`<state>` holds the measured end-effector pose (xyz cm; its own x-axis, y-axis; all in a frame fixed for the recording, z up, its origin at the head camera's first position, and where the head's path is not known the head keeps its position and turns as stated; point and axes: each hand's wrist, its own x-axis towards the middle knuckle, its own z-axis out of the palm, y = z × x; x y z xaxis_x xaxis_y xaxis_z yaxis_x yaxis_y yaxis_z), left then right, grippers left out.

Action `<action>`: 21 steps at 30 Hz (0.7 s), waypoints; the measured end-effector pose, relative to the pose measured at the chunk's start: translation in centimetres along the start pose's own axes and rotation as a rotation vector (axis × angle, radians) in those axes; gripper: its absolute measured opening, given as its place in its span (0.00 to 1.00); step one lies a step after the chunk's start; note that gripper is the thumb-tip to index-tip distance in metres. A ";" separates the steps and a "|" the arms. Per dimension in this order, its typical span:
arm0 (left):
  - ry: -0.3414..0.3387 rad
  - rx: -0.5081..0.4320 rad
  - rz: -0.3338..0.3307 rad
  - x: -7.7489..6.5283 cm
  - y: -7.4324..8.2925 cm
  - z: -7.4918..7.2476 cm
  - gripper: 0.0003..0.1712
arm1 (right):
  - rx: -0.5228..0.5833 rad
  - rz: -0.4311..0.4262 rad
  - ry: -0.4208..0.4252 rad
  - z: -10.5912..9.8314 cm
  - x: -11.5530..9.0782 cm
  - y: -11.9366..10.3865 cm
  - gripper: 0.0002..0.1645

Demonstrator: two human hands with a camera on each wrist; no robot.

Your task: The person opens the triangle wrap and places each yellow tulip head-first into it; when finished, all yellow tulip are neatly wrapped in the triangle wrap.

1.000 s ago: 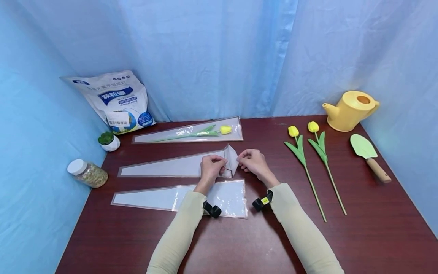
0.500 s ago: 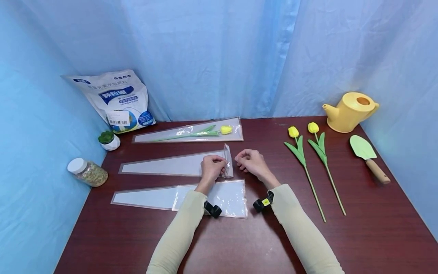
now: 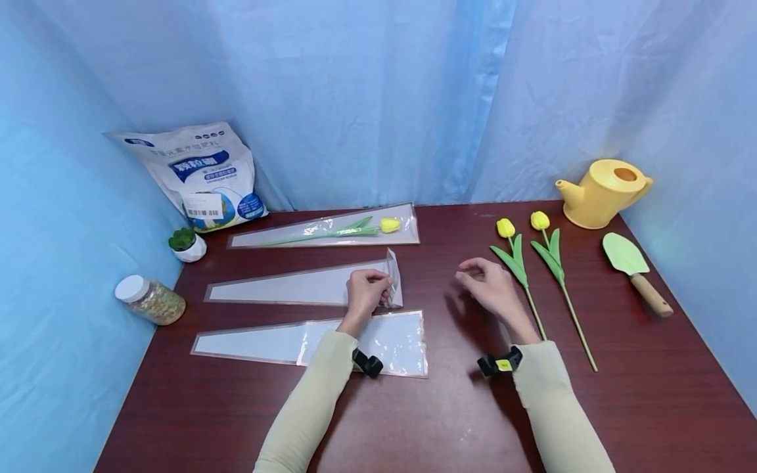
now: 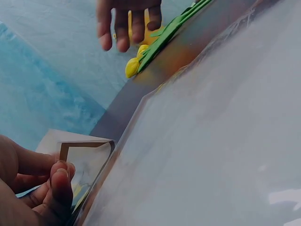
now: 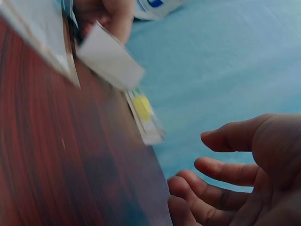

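Observation:
My left hand (image 3: 367, 291) pinches the raised, open mouth of the middle flower sleeve (image 3: 284, 287), a long tapered clear-and-white bag. In the left wrist view its thumb and fingertips hold the brown-edged film (image 4: 89, 142). My right hand (image 3: 487, 287) is in the air just left of two yellow tulips, its fingers relaxed and holding nothing. The nearer tulip (image 3: 516, 263) has the lower part of its stem hidden by my right forearm. Beside it lies the other tulip (image 3: 552, 256). Behind the middle sleeve, another sleeve (image 3: 408, 213) has a yellow tulip (image 3: 389, 225) inside.
A third sleeve (image 3: 254, 343) lies flat in front, partly under my left forearm. A yellow watering can (image 3: 597, 197) and a green trowel (image 3: 627, 255) are on the right. A white printed bag (image 3: 201, 164), potted succulent (image 3: 188, 244) and lidded jar (image 3: 154, 300) line the left.
My right hand has let go of the middle sleeve's edge and moved right, toward the tulips, its fingers spreading. My left hand has stayed at the sleeve's mouth.

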<state>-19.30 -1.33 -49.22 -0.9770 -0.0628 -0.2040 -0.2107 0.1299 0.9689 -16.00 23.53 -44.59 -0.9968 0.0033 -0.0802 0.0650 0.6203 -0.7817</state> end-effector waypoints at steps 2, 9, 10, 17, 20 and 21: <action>0.005 0.001 0.000 0.0 0.0 0.0 0.07 | -0.034 0.001 0.029 -1.0 -0.5 0.6 0.19; 0.031 0.017 -0.004 -0.1 -0.1 0.0 0.07 | -0.139 -0.021 0.129 -3.9 -1.9 2.6 0.21; 0.032 0.016 -0.005 -0.1 -0.2 0.0 0.07 | -0.148 -0.027 0.144 -4.3 -2.0 2.9 0.21; 0.031 0.009 -0.050 -0.1 0.0 0.0 0.07 | -0.236 0.019 0.122 -7.0 -3.1 4.8 0.26; 0.034 0.013 -0.068 -0.1 0.1 0.1 0.07 | -0.277 0.055 0.050 -7.8 -3.2 5.4 0.30; 0.035 0.016 -0.069 -0.2 0.2 0.1 0.07 | -0.296 0.069 0.024 -8.0 -3.2 5.6 0.32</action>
<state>-19.17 -1.25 -49.00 -0.9582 -0.1071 -0.2652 -0.2786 0.1400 0.9501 -12.82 33.29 -43.81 -0.9915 0.0697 -0.1094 0.1195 0.8194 -0.5607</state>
